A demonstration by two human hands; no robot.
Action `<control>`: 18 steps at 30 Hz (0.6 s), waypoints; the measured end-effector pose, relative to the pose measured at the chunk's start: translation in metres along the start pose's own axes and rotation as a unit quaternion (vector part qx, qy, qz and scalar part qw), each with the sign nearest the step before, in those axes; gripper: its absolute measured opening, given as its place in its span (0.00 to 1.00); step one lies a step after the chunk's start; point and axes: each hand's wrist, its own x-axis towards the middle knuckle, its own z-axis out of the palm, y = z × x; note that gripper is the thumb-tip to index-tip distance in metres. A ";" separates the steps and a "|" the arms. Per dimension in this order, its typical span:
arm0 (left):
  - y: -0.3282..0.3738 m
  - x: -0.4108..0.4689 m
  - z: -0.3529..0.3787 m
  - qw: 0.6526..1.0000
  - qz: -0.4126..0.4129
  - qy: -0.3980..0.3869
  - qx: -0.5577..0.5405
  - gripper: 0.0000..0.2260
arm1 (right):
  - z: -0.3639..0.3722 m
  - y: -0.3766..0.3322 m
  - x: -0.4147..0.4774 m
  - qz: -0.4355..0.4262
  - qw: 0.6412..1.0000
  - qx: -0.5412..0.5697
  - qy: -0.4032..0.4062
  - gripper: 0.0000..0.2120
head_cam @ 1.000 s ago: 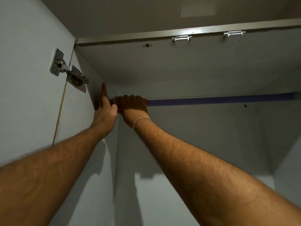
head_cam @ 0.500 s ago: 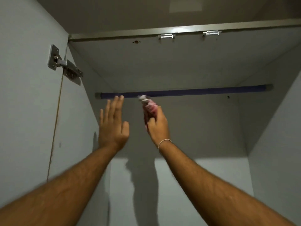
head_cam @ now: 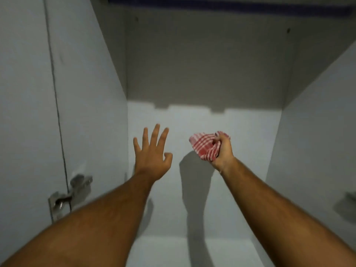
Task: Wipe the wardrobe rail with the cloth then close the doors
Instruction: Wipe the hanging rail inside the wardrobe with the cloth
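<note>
both hands hang in open wardrobe space, well below the rail [head_cam: 231,5]. left hand [head_cam: 152,155] spread, empty; right hand [head_cam: 223,153] clenches bunched red-checked cloth [head_cam: 205,147].

both hands are off the wardrobe rail [head_cam: 231,5] now and sit well below it, where a second ago they pressed at its left end. the right hand [head_cam: 223,153] no longer wraps the bar; it hangs in open air with the red checked cloth [head_cam: 205,148] bunched in its fist. the left hand [head_cam: 152,158] is spread and touches nothing. the view tilts down, so the rail lies along the top edge and what seems a lower hinge [head_cam: 71,193], blurred, comes into sight.
</note>
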 end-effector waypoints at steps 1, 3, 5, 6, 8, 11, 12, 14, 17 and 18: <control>0.004 -0.010 0.011 1.000 -0.011 -0.014 0.016 0.39 | -0.015 0.010 -0.006 0.015 1.000 0.004 -0.002 0.29; 0.013 -0.033 0.031 0.998 -0.016 -0.056 0.029 0.40 | -0.044 0.030 -0.018 0.025 1.000 -0.007 0.000 0.33; 0.020 -0.066 0.054 0.995 0.000 -0.090 0.047 0.40 | -0.077 0.047 -0.034 0.040 0.997 -0.059 0.000 0.35; 0.024 -0.088 0.065 0.992 0.010 -0.112 0.054 0.40 | -0.094 0.054 -0.047 0.051 0.995 -0.085 0.008 0.35; 0.030 -0.130 0.081 0.986 0.032 -0.153 0.050 0.39 | -0.122 0.063 -0.071 0.072 0.986 -0.145 0.034 0.30; 0.045 -0.208 0.100 0.981 0.035 -0.192 0.011 0.35 | -0.173 0.080 -0.111 0.114 0.972 -0.183 0.094 0.19; 0.052 -0.238 0.105 0.977 0.034 -0.210 -0.002 0.34 | -0.194 0.090 -0.127 0.134 0.965 -0.193 0.117 0.20; 0.070 -0.306 0.120 0.967 0.030 -0.253 -0.027 0.32 | -0.243 0.111 -0.168 0.173 0.954 -0.190 0.153 0.28; 0.088 -0.409 0.136 0.948 0.025 -0.315 -0.034 0.32 | -0.324 0.156 -0.237 0.234 0.931 -0.179 0.216 0.33; 0.097 -0.448 0.141 0.937 0.029 -0.345 -0.043 0.31 | -0.359 0.173 -0.265 0.252 0.918 -0.177 0.252 0.32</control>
